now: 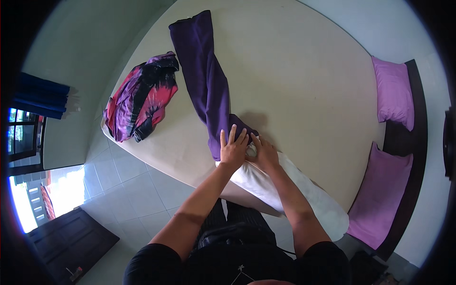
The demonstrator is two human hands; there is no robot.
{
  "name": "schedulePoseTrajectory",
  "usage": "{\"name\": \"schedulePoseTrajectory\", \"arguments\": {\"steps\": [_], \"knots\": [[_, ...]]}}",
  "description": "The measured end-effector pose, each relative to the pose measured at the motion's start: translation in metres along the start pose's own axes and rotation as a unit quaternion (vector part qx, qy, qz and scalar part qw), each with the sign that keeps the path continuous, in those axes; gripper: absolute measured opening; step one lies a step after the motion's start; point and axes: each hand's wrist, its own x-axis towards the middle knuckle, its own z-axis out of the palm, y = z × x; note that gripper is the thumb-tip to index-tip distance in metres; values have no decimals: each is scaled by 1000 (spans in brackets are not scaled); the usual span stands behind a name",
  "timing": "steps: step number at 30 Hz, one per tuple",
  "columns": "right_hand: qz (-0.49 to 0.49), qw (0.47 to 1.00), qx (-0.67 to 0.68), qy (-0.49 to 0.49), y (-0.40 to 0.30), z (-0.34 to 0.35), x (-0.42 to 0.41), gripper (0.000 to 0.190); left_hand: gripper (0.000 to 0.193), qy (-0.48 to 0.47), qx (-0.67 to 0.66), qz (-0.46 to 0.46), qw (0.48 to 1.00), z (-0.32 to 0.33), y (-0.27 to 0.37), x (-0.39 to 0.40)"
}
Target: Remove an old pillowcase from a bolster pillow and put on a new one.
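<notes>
A long dark purple cloth [203, 78] lies across the bed, its near end meeting a white bolster [299, 192] that slants toward the lower right. My left hand [233, 149] rests flat with spread fingers on the purple cloth at that junction. Beside it, my right hand [263, 153] curls over the end of the bolster where the white fabric looks bunched, its fingertips at the edge of the purple cloth. Whether the right fingers pinch fabric is hidden.
A crumpled pink, purple and black cloth [142, 99] lies on the bed's beige mattress [302, 89] at the left. Two pink pillows [393, 92] lean by the dark headboard [418, 142]. A dark door [74, 238] stands at the lower left over the tiled floor [139, 196].
</notes>
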Motion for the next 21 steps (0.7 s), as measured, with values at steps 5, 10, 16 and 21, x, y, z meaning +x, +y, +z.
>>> {"name": "schedulePoseTrajectory", "arguments": {"steps": [5, 10, 16, 21], "knots": [[4, 999, -17, 27, -15, 1, -11, 94, 33, -139, -54, -5, 989, -22, -1, 12], [-5, 996, -33, 78, -35, 7, -27, 96, 30, -5, 17, 54, 998, -13, -7, -17], [-9, 995, -15, 96, -34, 7, -25, 96, 37, -78, 26, 57, 995, -12, -14, 3], [10, 997, 16, 71, -24, 6, -18, 97, 41, -140, 14, 48, 989, -12, -11, 13]]}}
